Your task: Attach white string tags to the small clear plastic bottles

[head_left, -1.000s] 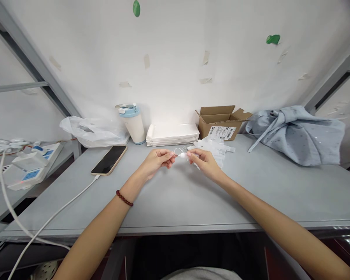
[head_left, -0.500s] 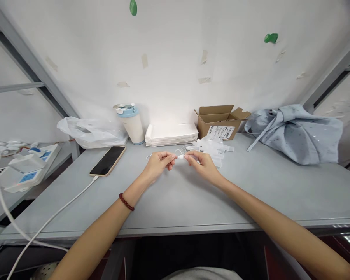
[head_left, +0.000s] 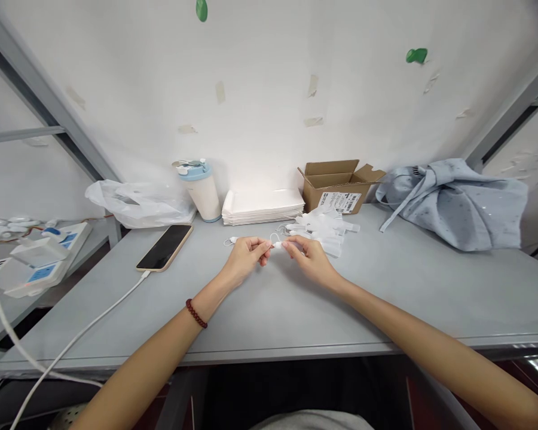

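Note:
Between my two hands is a small white piece (head_left: 277, 245) with a thin white loop rising from it. My left hand (head_left: 247, 258) pinches its left end, and my right hand (head_left: 309, 257) pinches its right end. A similar white looped piece (head_left: 231, 240) lies on the grey table (head_left: 269, 310), just beyond my left hand. Past my right hand is a loose pile of translucent white strips (head_left: 325, 226), with more thin white loops at its left edge. A dark red bead bracelet (head_left: 196, 313) circles my left wrist.
Along the back stand a plastic bag (head_left: 138, 203), a tumbler (head_left: 202, 194), a stack of white packets (head_left: 262, 206), an open cardboard box (head_left: 336, 188) and a blue-grey cloth bag (head_left: 457, 206). A phone (head_left: 165, 248) with a white cable lies at the left, near a power strip (head_left: 45, 266).
Both hands have shifted very slightly, still pinching the white piece. More of the looped piece beyond my left hand now shows. The view has moved a little.

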Demonstrator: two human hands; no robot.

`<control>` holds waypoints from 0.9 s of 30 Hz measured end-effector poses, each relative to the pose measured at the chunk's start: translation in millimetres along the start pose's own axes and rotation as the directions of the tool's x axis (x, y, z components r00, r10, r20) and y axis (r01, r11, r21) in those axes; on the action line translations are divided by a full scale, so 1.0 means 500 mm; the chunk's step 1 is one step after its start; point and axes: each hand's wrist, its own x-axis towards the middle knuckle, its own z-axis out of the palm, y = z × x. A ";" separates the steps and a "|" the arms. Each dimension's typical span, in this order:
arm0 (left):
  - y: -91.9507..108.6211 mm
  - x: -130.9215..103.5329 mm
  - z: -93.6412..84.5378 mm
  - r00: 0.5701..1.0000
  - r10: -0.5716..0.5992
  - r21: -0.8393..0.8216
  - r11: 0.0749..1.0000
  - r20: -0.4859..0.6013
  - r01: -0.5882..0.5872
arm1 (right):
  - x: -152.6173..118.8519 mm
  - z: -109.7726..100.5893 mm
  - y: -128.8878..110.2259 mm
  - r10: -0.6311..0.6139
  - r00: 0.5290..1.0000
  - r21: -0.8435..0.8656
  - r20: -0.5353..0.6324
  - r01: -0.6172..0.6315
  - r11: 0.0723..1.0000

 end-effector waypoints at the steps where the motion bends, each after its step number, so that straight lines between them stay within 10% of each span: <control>1: -0.001 0.000 0.000 1.000 0.002 0.004 1.000 -0.001 -0.002 | 0.000 0.000 0.000 0.001 1.000 0.001 0.001 -0.001 1.000; 20: -0.001 0.028 -0.029 0.999 0.044 0.053 0.998 -0.032 -0.042 | 0.010 0.005 -0.003 -0.027 1.000 -0.045 0.012 0.027 0.999; 27: 0.014 0.019 -0.047 0.973 -0.039 0.264 0.964 0.228 -0.024 | 0.006 0.006 -0.002 -0.054 0.998 -0.056 0.030 0.055 0.997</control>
